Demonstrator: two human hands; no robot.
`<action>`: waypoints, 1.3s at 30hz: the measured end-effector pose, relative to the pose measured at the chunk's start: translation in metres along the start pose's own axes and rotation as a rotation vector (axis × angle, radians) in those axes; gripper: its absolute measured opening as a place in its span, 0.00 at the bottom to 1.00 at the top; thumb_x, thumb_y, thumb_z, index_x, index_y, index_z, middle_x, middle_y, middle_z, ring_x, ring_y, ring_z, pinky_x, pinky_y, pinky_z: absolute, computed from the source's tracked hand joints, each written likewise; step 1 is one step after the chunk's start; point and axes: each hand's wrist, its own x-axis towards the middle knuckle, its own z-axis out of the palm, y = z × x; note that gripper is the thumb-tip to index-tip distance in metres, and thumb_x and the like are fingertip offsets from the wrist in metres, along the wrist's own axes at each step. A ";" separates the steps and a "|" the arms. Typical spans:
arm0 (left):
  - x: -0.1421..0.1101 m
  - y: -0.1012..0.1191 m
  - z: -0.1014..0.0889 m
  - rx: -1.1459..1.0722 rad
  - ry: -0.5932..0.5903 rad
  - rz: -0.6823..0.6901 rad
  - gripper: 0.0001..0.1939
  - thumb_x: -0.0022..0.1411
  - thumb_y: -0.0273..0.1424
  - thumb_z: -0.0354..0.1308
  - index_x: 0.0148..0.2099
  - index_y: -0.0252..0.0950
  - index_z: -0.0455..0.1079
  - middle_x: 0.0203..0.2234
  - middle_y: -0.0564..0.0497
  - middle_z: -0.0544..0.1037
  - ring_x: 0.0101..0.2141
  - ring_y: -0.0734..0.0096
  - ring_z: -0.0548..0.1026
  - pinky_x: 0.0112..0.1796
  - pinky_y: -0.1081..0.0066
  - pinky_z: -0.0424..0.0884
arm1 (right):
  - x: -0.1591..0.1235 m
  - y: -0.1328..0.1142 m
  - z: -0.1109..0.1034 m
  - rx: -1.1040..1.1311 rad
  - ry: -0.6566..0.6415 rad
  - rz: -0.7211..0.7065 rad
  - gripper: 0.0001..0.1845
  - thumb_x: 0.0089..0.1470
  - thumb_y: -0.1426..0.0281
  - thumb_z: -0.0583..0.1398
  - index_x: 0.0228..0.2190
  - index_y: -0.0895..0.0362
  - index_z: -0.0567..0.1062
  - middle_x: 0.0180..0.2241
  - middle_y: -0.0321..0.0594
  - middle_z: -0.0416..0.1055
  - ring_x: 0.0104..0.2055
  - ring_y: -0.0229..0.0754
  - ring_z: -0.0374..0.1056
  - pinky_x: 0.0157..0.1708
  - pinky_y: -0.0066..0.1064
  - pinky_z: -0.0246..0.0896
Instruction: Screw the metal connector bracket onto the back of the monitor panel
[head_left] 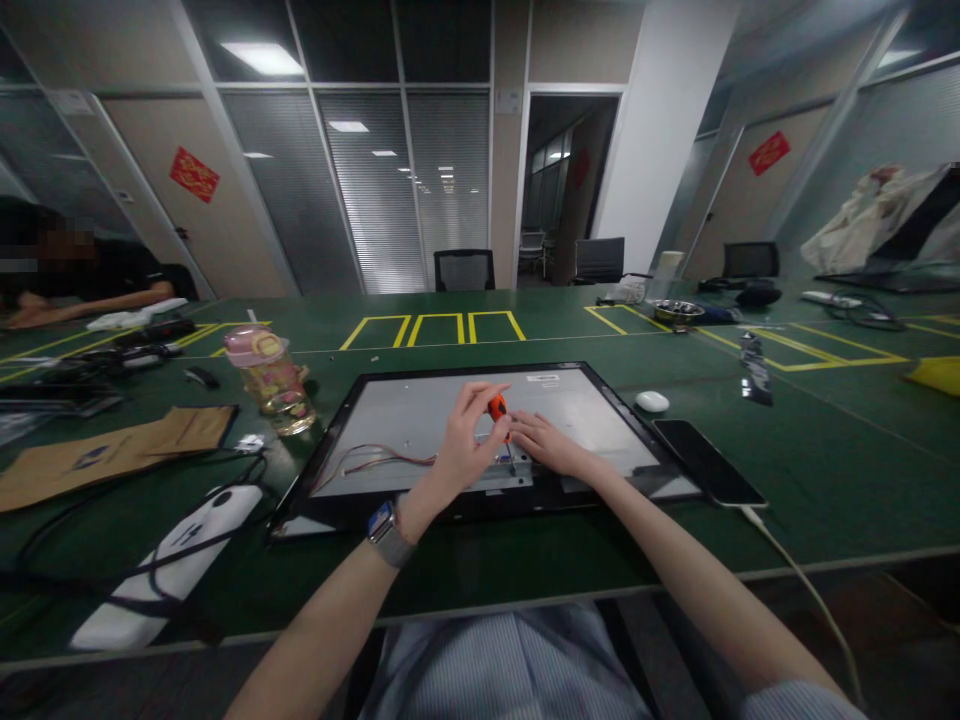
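A flat display panel (420,405) lies face down on the green table, its grey metal back up, with thin coloured wires (375,458) running along its lower left. My left hand (461,445) is closed round a small orange-handled screwdriver (498,408), held upright near the panel's lower middle. My right hand (547,445) rests beside the tool's tip, fingers curled and pressed on the panel, steadying the shaft. A watch sits on my left wrist.
A pink-lidded bottle (271,380), a brown paper bag (120,448), a white device with black cables (172,565) lie left. A phone (709,462) with cable and a white earbud case (652,402) lie right. Another person (67,280) sits at far left.
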 end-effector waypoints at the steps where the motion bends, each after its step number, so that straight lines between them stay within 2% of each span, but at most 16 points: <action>1: 0.000 0.000 -0.001 -0.031 -0.024 -0.020 0.18 0.66 0.29 0.51 0.57 0.38 0.64 0.44 0.45 0.68 0.43 0.68 0.71 0.44 0.66 0.72 | 0.000 0.000 0.000 -0.002 -0.005 0.000 0.25 0.65 0.62 0.42 0.56 0.55 0.66 0.63 0.50 0.57 0.66 0.50 0.48 0.63 0.54 0.39; 4: 0.002 -0.001 0.000 -0.091 -0.035 -0.053 0.19 0.67 0.28 0.49 0.58 0.38 0.64 0.43 0.46 0.69 0.42 0.71 0.72 0.42 0.70 0.73 | 0.000 0.000 0.000 0.003 -0.012 -0.005 0.24 0.66 0.62 0.42 0.56 0.55 0.66 0.63 0.50 0.57 0.67 0.50 0.47 0.63 0.54 0.39; 8: 0.005 -0.004 0.000 -0.058 0.051 -0.060 0.15 0.63 0.31 0.57 0.52 0.38 0.70 0.35 0.50 0.68 0.35 0.74 0.71 0.38 0.73 0.74 | -0.001 0.001 0.000 0.025 -0.003 -0.012 0.24 0.66 0.60 0.43 0.54 0.53 0.68 0.63 0.48 0.56 0.67 0.49 0.47 0.62 0.55 0.38; 9: 0.006 -0.005 -0.002 -0.053 0.042 -0.055 0.15 0.62 0.32 0.58 0.51 0.38 0.71 0.35 0.51 0.67 0.35 0.74 0.71 0.38 0.72 0.74 | -0.001 0.001 0.000 0.031 -0.001 -0.012 0.24 0.65 0.60 0.43 0.54 0.53 0.68 0.63 0.47 0.56 0.67 0.49 0.47 0.62 0.55 0.38; 11: 0.006 -0.007 -0.006 -0.055 -0.029 -0.064 0.16 0.63 0.32 0.57 0.53 0.38 0.70 0.37 0.49 0.68 0.36 0.73 0.72 0.41 0.70 0.73 | -0.001 0.001 0.000 0.038 0.004 -0.006 0.24 0.65 0.60 0.42 0.55 0.53 0.68 0.63 0.49 0.56 0.67 0.49 0.47 0.62 0.55 0.38; 13: 0.005 -0.010 -0.011 -0.103 -0.087 -0.088 0.18 0.66 0.30 0.51 0.57 0.39 0.66 0.44 0.46 0.69 0.42 0.70 0.73 0.46 0.67 0.72 | -0.001 0.001 0.000 0.036 0.005 0.001 0.25 0.65 0.59 0.42 0.55 0.54 0.67 0.63 0.50 0.57 0.67 0.50 0.48 0.63 0.54 0.38; 15: 0.003 -0.014 -0.015 -0.208 -0.086 -0.129 0.19 0.67 0.29 0.47 0.59 0.38 0.63 0.49 0.43 0.68 0.45 0.68 0.74 0.47 0.66 0.72 | -0.001 0.001 0.001 0.035 0.006 0.009 0.26 0.65 0.59 0.42 0.56 0.54 0.67 0.62 0.51 0.57 0.67 0.50 0.48 0.63 0.53 0.39; 18: -0.001 -0.016 -0.018 -0.219 -0.020 -0.179 0.18 0.65 0.30 0.51 0.57 0.38 0.66 0.44 0.46 0.70 0.41 0.70 0.74 0.43 0.68 0.74 | 0.000 0.000 0.000 0.040 0.008 0.017 0.26 0.65 0.58 0.42 0.56 0.53 0.67 0.63 0.49 0.57 0.66 0.50 0.49 0.62 0.53 0.39; 21: -0.005 -0.014 -0.019 -0.123 0.037 -0.144 0.14 0.62 0.31 0.57 0.51 0.38 0.71 0.38 0.49 0.70 0.37 0.72 0.73 0.40 0.70 0.75 | -0.001 0.000 0.000 0.043 0.005 0.015 0.26 0.65 0.58 0.41 0.57 0.52 0.65 0.63 0.48 0.56 0.67 0.50 0.48 0.63 0.53 0.39; 23: -0.007 -0.011 -0.020 -0.088 0.028 -0.110 0.14 0.62 0.31 0.58 0.50 0.38 0.72 0.38 0.49 0.70 0.38 0.71 0.73 0.42 0.69 0.74 | -0.001 0.000 -0.001 0.042 -0.001 0.008 0.27 0.65 0.57 0.41 0.57 0.52 0.65 0.63 0.49 0.56 0.67 0.50 0.48 0.63 0.53 0.39; 27: -0.010 -0.006 -0.022 -0.199 -0.074 -0.132 0.19 0.66 0.28 0.50 0.59 0.39 0.64 0.48 0.44 0.67 0.47 0.67 0.73 0.47 0.66 0.73 | -0.002 0.001 -0.001 0.028 -0.007 -0.002 0.26 0.65 0.58 0.41 0.57 0.52 0.66 0.63 0.50 0.56 0.67 0.51 0.48 0.62 0.53 0.39; 29: -0.010 -0.005 -0.022 -0.196 -0.098 -0.138 0.20 0.66 0.28 0.50 0.60 0.39 0.62 0.47 0.44 0.68 0.45 0.68 0.73 0.45 0.67 0.75 | -0.002 0.001 0.000 0.032 -0.004 -0.001 0.26 0.65 0.58 0.41 0.57 0.52 0.66 0.63 0.50 0.56 0.67 0.50 0.48 0.62 0.53 0.39; 34: -0.010 -0.006 -0.020 -0.044 -0.002 -0.127 0.16 0.62 0.30 0.57 0.53 0.39 0.68 0.37 0.50 0.67 0.35 0.75 0.73 0.39 0.72 0.77 | -0.002 0.002 0.001 0.034 0.010 0.011 0.27 0.65 0.57 0.42 0.57 0.52 0.66 0.63 0.49 0.56 0.66 0.51 0.49 0.62 0.53 0.40; 36: -0.010 -0.007 -0.019 -0.042 0.006 -0.147 0.18 0.62 0.29 0.56 0.54 0.40 0.67 0.39 0.50 0.66 0.37 0.74 0.73 0.41 0.70 0.77 | -0.001 0.002 0.001 0.030 0.006 0.010 0.27 0.65 0.57 0.42 0.56 0.53 0.67 0.63 0.49 0.57 0.66 0.51 0.49 0.62 0.53 0.40; 39: -0.009 -0.011 -0.020 -0.101 -0.044 -0.174 0.21 0.63 0.27 0.53 0.58 0.39 0.63 0.45 0.46 0.67 0.42 0.71 0.73 0.43 0.69 0.76 | -0.001 0.001 0.000 0.027 0.004 0.013 0.27 0.65 0.58 0.42 0.56 0.52 0.67 0.62 0.49 0.57 0.66 0.51 0.50 0.62 0.52 0.40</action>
